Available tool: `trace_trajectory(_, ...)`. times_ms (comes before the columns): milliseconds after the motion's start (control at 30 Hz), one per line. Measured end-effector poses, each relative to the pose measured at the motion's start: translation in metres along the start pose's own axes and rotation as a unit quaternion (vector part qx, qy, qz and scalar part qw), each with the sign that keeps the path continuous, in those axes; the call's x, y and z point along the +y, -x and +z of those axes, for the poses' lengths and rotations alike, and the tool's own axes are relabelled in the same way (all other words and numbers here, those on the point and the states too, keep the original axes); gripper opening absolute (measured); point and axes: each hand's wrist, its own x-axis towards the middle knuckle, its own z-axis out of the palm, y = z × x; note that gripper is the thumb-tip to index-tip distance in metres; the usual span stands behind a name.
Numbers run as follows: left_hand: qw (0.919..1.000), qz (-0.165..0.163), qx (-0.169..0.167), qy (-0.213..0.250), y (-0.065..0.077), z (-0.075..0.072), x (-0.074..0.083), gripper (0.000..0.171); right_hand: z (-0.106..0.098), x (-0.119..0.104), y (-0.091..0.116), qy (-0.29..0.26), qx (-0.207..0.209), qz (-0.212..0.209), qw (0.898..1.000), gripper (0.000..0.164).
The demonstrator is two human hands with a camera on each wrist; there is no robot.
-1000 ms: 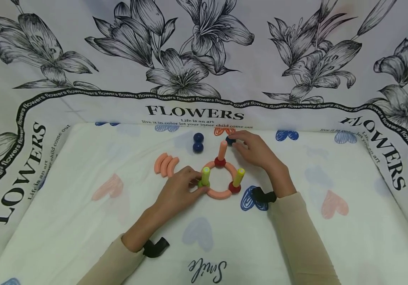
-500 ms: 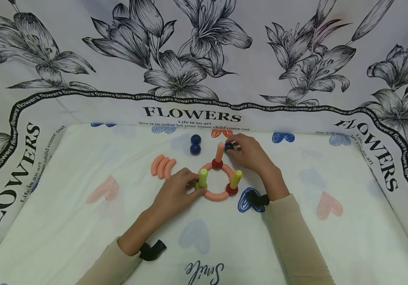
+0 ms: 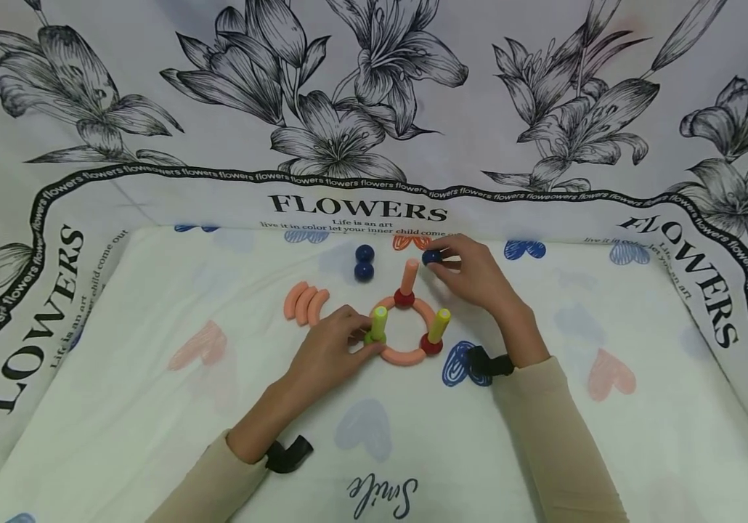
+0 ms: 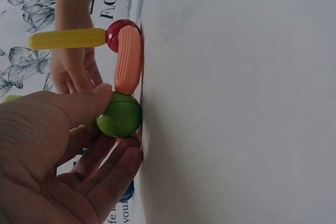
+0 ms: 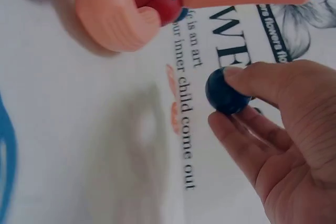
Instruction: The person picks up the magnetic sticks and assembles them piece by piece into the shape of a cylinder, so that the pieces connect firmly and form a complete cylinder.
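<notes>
My left hand (image 3: pixel 331 349) pinches the green ball (image 4: pixel 119 116) at the left corner of a ring of curved peach pieces (image 3: pixel 403 357). A light green rod (image 3: pixel 379 323) stands up from that ball. Two red balls (image 3: pixel 431 344) form the ring's other corners; one carries a yellow rod (image 3: pixel 438 326), the other a peach rod (image 3: pixel 409 277). Behind the ring and to its right, my right hand (image 3: pixel 475 272) holds a dark blue ball (image 5: pixel 227 92) between thumb and fingers, apart from the peach rod's upper end.
Two more dark blue balls (image 3: pixel 364 263) lie close together behind the ring. Three loose curved peach pieces (image 3: pixel 306 303) sit side by side left of it. A white cloth (image 3: pixel 152 407) with printed hearts covers the table; a flower-print cloth (image 3: pixel 217 152) hangs behind.
My right hand has taken the blue ball between thumb and fingers and shifted it slightly right, away from the peach rod. My left hand has stayed on the green ball.
</notes>
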Motion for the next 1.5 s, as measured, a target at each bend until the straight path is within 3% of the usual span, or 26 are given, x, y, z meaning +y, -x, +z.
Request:
trace_trajectory(133, 0.9999, -0.011, -0.003, -0.006, -0.003, 0.000, 0.001, 0.032, -0.012, -0.008, 0.004, -0.013, 0.033, -0.026, 0.999, 0.036)
trace_trajectory(267, 1.0000, 0.001, -0.003, -0.005, -0.003, 0.001, 0.000, 0.028, -0.020, -0.020, 0.013, -0.038, 0.075, -0.043, 0.995, 0.038)
trace_trajectory(567, 1.0000, -0.002, 0.000, 0.007, 0.002, 0.004, 0.000, 0.026, -0.038, -0.045, 0.029, -0.090, 0.161, -0.124, 0.975, 0.037)
trace_trajectory(700, 1.0000, 0.003, 0.008, 0.001, 0.001, 0.003, 0.000, 0.028, -0.040, -0.055, 0.033, -0.092, 0.149, -0.148, 0.973, 0.038)
trace_trajectory(967, 1.0000, 0.001, 0.002, 0.003, 0.002, 0.000, 0.000, 0.027, -0.029, -0.070, 0.035, -0.060, 0.078, -0.166, 0.981, 0.037)
trace_trajectory(1500, 1.0000, 0.005, 0.001, -0.002, -0.001, 0.000, 0.000, 0.031, -0.019, -0.066, 0.029, -0.064, 0.015, -0.144, 0.987, 0.040)
